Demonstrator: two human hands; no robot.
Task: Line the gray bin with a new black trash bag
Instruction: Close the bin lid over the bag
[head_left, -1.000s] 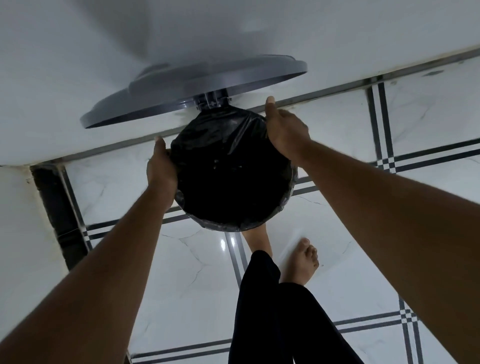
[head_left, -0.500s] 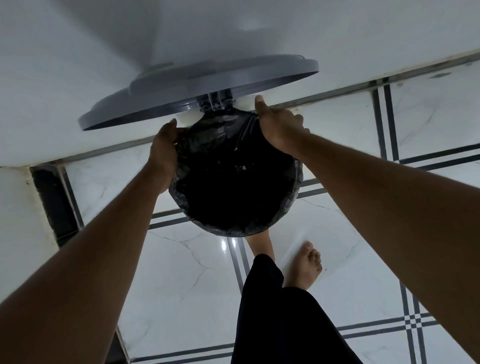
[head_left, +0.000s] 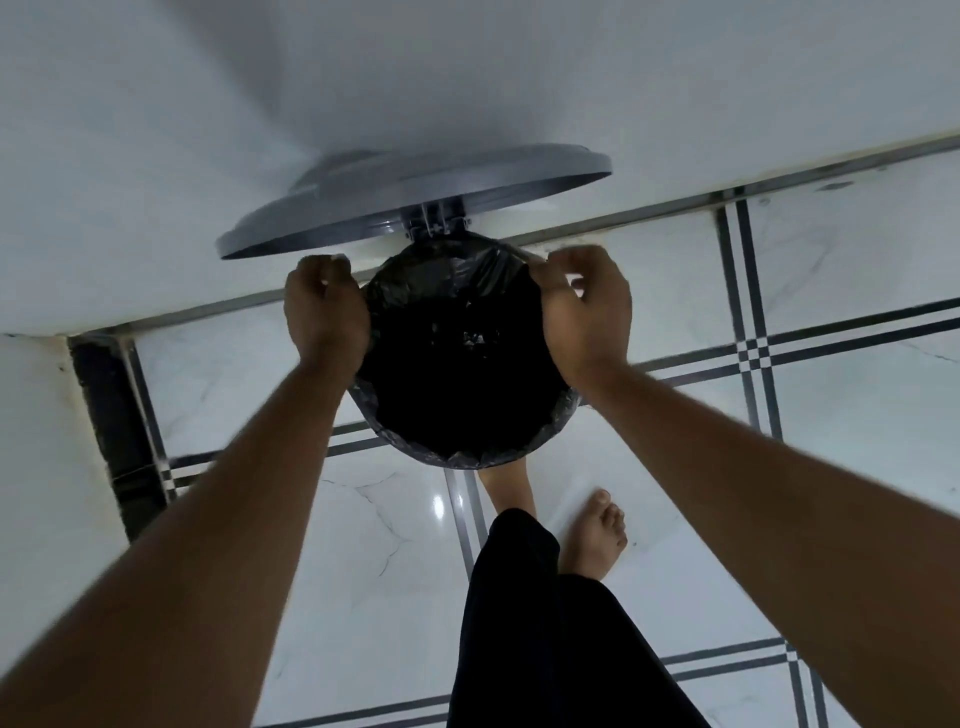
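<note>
wall (head_left: 467, 78): plain white, running across the top | floor (head_left: 363, 571): glossy white marbled tiles with dark double-line borders, crossing in small checks | light: a bright glint (head_left: 438, 506) reflecting off one tile | left: dark gap (head_left: 111, 415) showing beside a white panel (head_left: 41, 467)

White marble floor tiles (head_left: 363, 571), dark grout lines (head_left: 748, 332), white wall (head_left: 156, 130)

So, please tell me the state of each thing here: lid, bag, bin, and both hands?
Lid: raised, open.
Bag: inside the bin, its edge folded over the rim.
Bin: open, lined, almost hidden by the bag.
Left hand: closed on the bag edge at the rim.
Right hand: pinching the bag edge at the rim.
</note>
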